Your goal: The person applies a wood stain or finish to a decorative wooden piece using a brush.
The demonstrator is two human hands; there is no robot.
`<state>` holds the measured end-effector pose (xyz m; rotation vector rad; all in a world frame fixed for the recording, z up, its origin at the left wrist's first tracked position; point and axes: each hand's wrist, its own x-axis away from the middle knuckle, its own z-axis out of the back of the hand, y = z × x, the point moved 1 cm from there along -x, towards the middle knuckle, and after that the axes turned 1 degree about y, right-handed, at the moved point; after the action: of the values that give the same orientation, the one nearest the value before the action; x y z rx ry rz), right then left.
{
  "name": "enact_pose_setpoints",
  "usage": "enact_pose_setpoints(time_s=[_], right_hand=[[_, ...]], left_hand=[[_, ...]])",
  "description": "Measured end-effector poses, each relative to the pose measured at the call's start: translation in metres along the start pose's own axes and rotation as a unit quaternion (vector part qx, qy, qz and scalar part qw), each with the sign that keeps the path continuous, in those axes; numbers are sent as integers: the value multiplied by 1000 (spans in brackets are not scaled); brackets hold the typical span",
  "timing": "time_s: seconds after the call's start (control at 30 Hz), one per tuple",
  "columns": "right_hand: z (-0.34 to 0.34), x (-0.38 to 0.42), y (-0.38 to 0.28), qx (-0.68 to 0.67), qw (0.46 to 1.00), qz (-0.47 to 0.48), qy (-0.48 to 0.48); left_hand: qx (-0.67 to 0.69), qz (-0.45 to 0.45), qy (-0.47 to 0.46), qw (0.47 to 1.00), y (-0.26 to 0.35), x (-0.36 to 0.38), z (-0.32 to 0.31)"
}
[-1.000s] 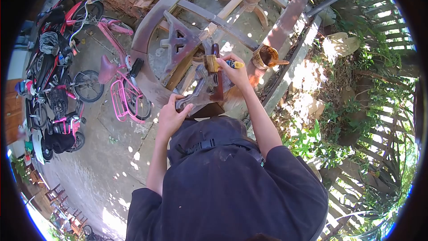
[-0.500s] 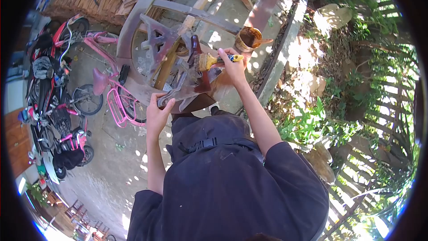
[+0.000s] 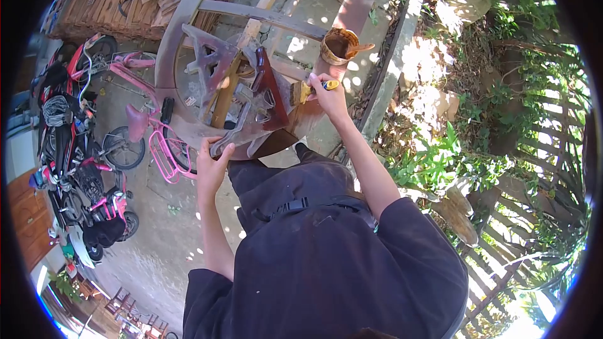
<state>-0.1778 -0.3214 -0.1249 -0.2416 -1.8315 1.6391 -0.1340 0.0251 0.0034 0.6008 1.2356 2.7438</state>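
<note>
My right hand point(image 3: 328, 95) is closed round the handle of a paintbrush point(image 3: 302, 92), its bristles pointing left, close beside a cut-out wooden piece point(image 3: 269, 102). That piece has a glossy dark red-brown edge and a duller, greyish face. My left hand point(image 3: 214, 162) grips the near left corner of the same piece between thumb and fingers. A second cut-out piece point(image 3: 210, 66) stands just past it, on a curved wooden frame point(image 3: 171, 69). Beyond my right hand, a stained tub point(image 3: 337, 48) of brown liquid sits on a frame board, a stick-like handle jutting from its rim.
Left of me stand a pink bicycle point(image 3: 152, 113) and a motorcycle point(image 3: 59, 129) on the concrete floor point(image 3: 164, 226). Stacked wooden slats point(image 3: 107, 9) lie at the far left. A concrete curb point(image 3: 391, 72) edges the plants point(image 3: 440, 163) and slatted fence on the right.
The brush has moved off the red-brown edge of the wooden piece to its right. That piece now shows more of its glossy side. My left hand keeps its hold; the whole view has shifted slightly.
</note>
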Motion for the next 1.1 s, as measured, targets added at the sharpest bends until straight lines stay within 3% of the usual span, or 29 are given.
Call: enact_pose_setpoints(time_s=[0.07,0.2,0.3,0.4,0.53,0.57,0.67,0.73,0.8,0.83,0.9,1.03,1.1], right_hand=[[-3,-1,-6,-112,994,-2,-7],[-13,-7,-6,-115,990,36,-69],[-29,-8,-5,-34,987,125,-98],[-28,-4,1,58,983,98,-146],[-20,-15,-11,27,981,37,-186],[-28,-18,-10,42,983,120,-135],[-32,-29,-4,57,979,144,-133],[-26,-20,-20,34,978,115,-173],[-22,-17,-29,74,963,11,-260],[-26,-17,-24,74,963,11,-259],[-40,-15,-20,10,985,107,-135],[-38,-7,-32,27,981,77,-176],[-34,-8,-38,116,962,77,-235]], left_hand=[[-6,-6,20,1000,5,2,-3],[25,-3,53,998,12,11,-8],[21,8,66,998,13,11,-11],[13,16,58,998,12,9,-15],[23,16,59,998,14,11,-12],[23,14,56,998,12,9,-12],[19,13,51,998,9,8,-12],[34,25,44,998,13,9,-10],[39,29,41,998,13,9,-8],[45,37,37,998,13,9,-9],[44,42,34,998,10,8,-10],[30,50,33,998,19,10,-7],[38,47,31,998,13,8,-9]])
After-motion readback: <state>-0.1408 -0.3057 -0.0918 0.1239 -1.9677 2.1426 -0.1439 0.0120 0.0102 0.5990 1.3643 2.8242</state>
